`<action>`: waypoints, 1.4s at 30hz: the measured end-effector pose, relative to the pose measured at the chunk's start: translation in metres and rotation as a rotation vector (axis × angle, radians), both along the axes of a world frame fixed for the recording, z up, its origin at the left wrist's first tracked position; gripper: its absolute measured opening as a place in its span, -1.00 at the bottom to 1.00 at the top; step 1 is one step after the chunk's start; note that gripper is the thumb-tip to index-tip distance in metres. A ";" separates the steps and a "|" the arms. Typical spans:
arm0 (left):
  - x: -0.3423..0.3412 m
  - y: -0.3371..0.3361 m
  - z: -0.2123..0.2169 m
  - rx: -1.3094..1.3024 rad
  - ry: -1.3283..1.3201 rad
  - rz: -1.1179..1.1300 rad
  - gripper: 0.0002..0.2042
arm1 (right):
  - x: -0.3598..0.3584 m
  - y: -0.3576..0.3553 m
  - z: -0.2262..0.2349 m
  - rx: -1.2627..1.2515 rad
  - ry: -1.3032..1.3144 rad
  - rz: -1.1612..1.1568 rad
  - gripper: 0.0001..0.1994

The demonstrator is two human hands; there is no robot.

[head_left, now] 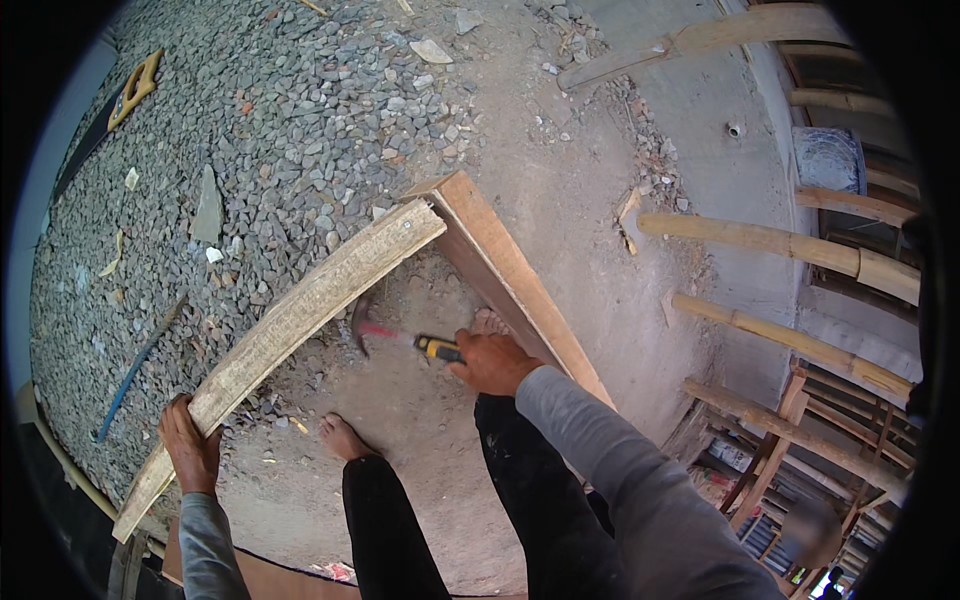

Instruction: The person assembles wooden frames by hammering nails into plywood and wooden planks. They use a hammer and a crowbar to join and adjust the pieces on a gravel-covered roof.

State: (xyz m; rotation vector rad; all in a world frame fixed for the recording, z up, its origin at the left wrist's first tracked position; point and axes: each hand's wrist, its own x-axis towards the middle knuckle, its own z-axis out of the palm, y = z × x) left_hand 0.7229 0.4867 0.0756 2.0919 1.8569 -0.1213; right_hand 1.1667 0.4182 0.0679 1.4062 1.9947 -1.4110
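My left hand (190,445) is wrapped round a long, rough wooden plank (310,292) near its lower left end. The plank's far end meets the corner of a reddish-brown board (525,275), and a nail or metal bit seems to stick up at that joint. In my right hand (495,362) is a claw hammer (378,330), gripped by its black and yellow handle. Its head hangs low over the dirt between the plank and the board. My bare feet stand on the ground, the left foot (343,437) in plain view, the right partly behind my right hand.
Grey gravel (290,120) spreads over the left and far ground. A handsaw (110,120) with a yellow handle and a blue strip (140,370) lie on it. Bamboo poles (750,240) lean at the right against a concrete wall (700,140), with timber racks (790,440) below.
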 end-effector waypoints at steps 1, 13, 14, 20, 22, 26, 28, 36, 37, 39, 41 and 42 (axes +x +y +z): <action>-0.002 -0.002 -0.001 0.017 0.007 -0.005 -0.22 | -0.001 0.000 -0.001 -0.028 -0.041 -0.146 -0.64; -0.011 -0.001 -0.005 0.045 0.003 -0.051 -0.22 | 0.011 0.011 -0.014 0.025 -0.219 -0.392 -0.61; -0.011 -0.003 -0.004 0.076 -0.025 -0.086 -0.22 | 0.008 0.012 -0.016 0.034 -0.256 -0.571 -0.60; -0.013 -0.001 -0.005 0.034 -0.005 -0.017 -0.22 | -0.010 0.000 0.005 -0.029 0.098 0.057 -0.61; -0.013 0.001 -0.006 0.019 -0.020 -0.033 -0.21 | 0.001 0.000 0.019 0.039 0.261 0.278 -0.61; -0.011 0.000 -0.007 0.028 -0.010 -0.036 -0.21 | 0.037 0.004 0.056 0.112 -0.182 -0.235 -0.60; -0.009 0.000 -0.008 0.027 -0.034 0.010 -0.22 | 0.033 0.002 0.078 0.091 -0.165 -0.271 -0.60; -0.011 -0.001 -0.004 0.013 -0.032 -0.020 -0.20 | 0.006 0.026 0.188 0.040 0.336 0.465 -0.61; -0.011 0.000 -0.004 0.021 -0.029 -0.019 -0.20 | 0.029 0.041 0.198 0.072 0.215 0.494 -0.61; -0.010 -0.001 -0.004 -0.003 -0.035 0.015 -0.20 | 0.083 0.062 0.209 0.116 -0.441 0.011 -0.57; -0.007 0.000 -0.003 0.060 -0.041 -0.009 -0.21 | 0.088 0.069 0.218 0.093 -0.408 -0.075 -0.57; -0.005 -0.001 -0.002 0.044 -0.050 0.016 -0.22 | 0.088 0.069 0.223 0.082 -0.467 -0.114 -0.57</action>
